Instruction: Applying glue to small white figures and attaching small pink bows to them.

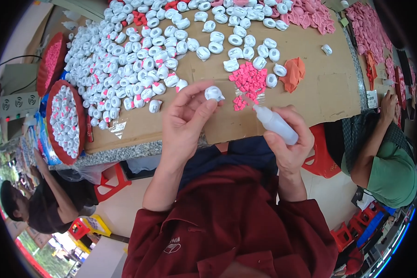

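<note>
At the left edge stands a grey box (19,103) with three round vents, a black cable (21,58) arching above it. Below, a co-worker in a black top (51,211) and a dark cap (7,199) is near a red stool (118,178) and a yellow stool (98,225). Another red stool (322,160) stands right of centre, close to a person in a green shirt (394,180); more red stools (342,237) sit at lower right

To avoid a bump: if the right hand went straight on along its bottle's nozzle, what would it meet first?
The right hand and its white bottle point toward the nearer cluster of small pink pieces, probably first in line; height is unclear, they may pass above.
</note>
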